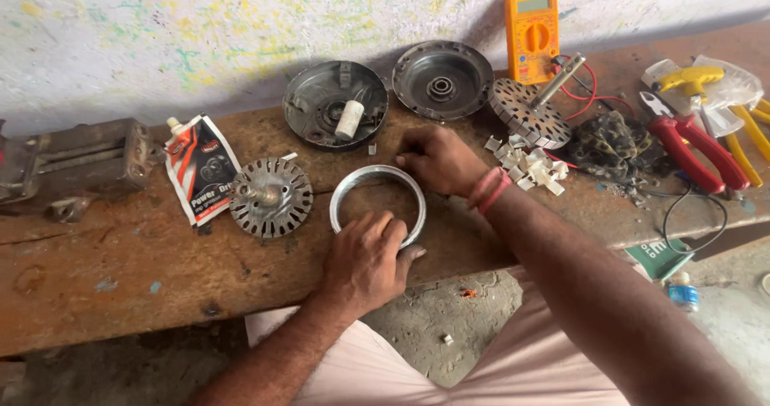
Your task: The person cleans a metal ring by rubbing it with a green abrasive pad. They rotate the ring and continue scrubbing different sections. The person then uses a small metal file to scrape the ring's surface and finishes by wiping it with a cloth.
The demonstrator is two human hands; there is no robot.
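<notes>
Currently metal ring (377, 205) is pinned on bench (120, 269) by left hand (365, 261), fingers pressed together; right hand (437, 161) pinches far rim. Uneven pressure: ring could be skidded or bent.

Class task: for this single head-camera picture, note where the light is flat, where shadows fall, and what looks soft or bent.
Head view: soft, even daylight, no hard glare; the left hand and right hand cast faint shadows beside the metal ring; the workbench edge bows slightly from the wide lens; the pliers at the right margin look a little soft.
</notes>
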